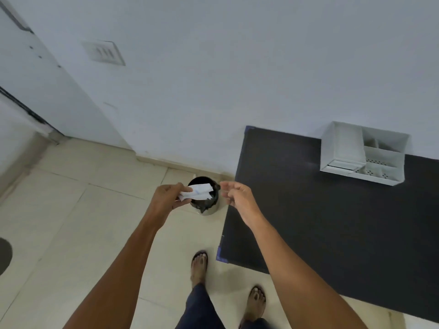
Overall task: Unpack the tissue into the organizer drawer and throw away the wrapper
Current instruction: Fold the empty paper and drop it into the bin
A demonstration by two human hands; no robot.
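The person stands on a pale tiled floor [71, 222], both feet in sandals at the lower edge of the view, dark trouser legs visible above them. Both bare arms extend forward from the bottom of the view.

The left hand [167, 197] holds the wrapper [198, 191], a crumpled white sheet with faint blue marks; the fingers and thumb are pinched together on its left end. The wrapper projects to the right, directly over the open mouth of the waste bin [204, 198], a small round bin lined with a black bag, standing on the floor near the wall base.

The right hand [237, 195] is just right of the bin, holding nothing. Its fingers are apart and loosely curled, clear of the wrapper.

To the right lies a dark table [332, 222]. At its far edge, against the white wall [237, 67], stands the white organizer [363, 153], with perforated compartments. Its contents cannot be determined.
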